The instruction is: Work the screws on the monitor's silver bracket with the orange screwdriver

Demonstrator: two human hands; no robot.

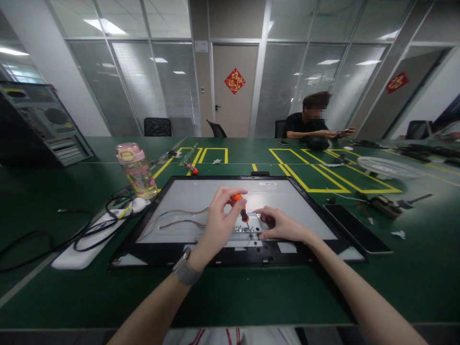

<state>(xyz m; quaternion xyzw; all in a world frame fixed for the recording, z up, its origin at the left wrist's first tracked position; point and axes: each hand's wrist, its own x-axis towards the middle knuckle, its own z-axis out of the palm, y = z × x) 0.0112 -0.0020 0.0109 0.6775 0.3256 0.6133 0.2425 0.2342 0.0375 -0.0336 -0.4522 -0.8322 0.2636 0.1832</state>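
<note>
A flat monitor panel (294, 203) with a black frame lies face down on the green table in front of me. My left hand (219, 223) is closed round a small orange-handled screwdriver (241, 207), whose tip points down at a metal bracket (247, 231) near the panel's lower middle. My right hand (282, 224) rests on the bracket just right of the tip, fingers curled and pressing on the metal. Thin coloured wires (172, 218) run across the panel's left part.
A pink-capped bottle (136, 171) stands left of the panel, beside a white slab (84, 242) with black cables. A dark strip (355, 229) lies to the right. A computer case (39, 124) stands far left. A white fan grille (388, 167) and a seated person (312, 122) are beyond.
</note>
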